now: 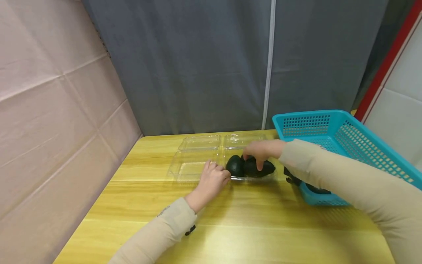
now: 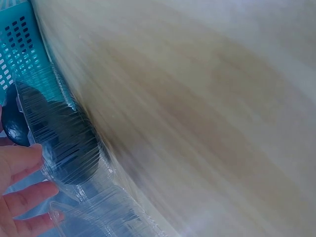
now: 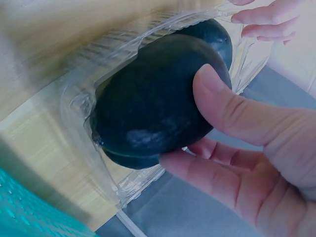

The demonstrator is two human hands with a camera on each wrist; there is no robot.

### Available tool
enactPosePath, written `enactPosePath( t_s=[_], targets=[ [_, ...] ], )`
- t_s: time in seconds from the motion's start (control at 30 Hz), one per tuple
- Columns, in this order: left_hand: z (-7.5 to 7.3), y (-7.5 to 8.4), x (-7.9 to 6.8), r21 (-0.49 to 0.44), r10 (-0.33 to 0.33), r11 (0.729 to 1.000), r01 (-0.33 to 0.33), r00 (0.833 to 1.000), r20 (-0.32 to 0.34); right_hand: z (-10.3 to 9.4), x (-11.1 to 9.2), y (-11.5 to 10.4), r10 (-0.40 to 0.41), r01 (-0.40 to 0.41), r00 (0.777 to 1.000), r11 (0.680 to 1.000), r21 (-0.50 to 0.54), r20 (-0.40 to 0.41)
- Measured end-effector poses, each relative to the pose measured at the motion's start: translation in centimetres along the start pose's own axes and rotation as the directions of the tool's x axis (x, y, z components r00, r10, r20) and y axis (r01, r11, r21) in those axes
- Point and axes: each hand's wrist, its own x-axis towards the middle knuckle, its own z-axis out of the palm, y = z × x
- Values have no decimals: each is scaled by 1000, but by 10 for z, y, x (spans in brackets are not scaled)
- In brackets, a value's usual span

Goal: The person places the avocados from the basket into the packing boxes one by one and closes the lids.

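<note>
Dark green avocados lie in the right-hand clear plastic clamshell container; a rounded one sits at its left end. My right hand holds a larger avocado between thumb and fingers, in and over the container. Part of another dark avocado shows beneath it. My left hand grips the container's front left edge, its fingers over the rim. In the left wrist view, ribbed plastic covers the avocados. A second open clamshell container stands left of the first, nothing visible inside.
A turquoise perforated basket stands at the right of the wooden table, with a dark item inside, partly hidden by my right sleeve. A grey curtain hangs behind the table. A pale cloth-covered wall is on the left.
</note>
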Motion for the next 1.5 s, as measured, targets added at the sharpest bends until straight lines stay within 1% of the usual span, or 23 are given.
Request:
enactPosePath(
  t_s=[0.17,0.3,0.47,0.63,0.97,1.17,1.23,1.33,1.4,1.5],
  targets=[
    [0,0,0,7,7,1000,-7,1000,-7,0,-1,4,-60,60,998,998,-5,5],
    [1,-1,0,13,10,1000,-10,1000,-18,0,-1,8,-87,87,996,996,8,11],
    [2,-1,0,14,15,1000,-15,999,-35,-1,1,10,-92,92,995,996,2,34],
    [1,0,1,5,17,1000,-16,999,-45,-1,1,9,-103,105,994,994,-45,45],
    [-1,3,1,23,17,1000,-17,1000,-10,0,1,10,-126,131,990,987,-90,59],
    [-1,3,2,15,20,1000,-20,999,-24,3,-1,13,-140,156,983,978,-136,122],
    [-1,3,2,9,23,1000,-23,999,-37,5,-1,15,-132,147,984,982,-121,124],
    [0,3,2,7,26,1000,-26,998,-57,7,-1,17,-143,153,985,983,-99,98],
    [0,2,1,2,28,1000,-28,997,-66,8,-1,17,-130,138,988,986,-94,88],
    [1,1,1,-5,28,1000,-29,998,-61,9,0,16,-99,111,991,983,-147,89]
  ],
)
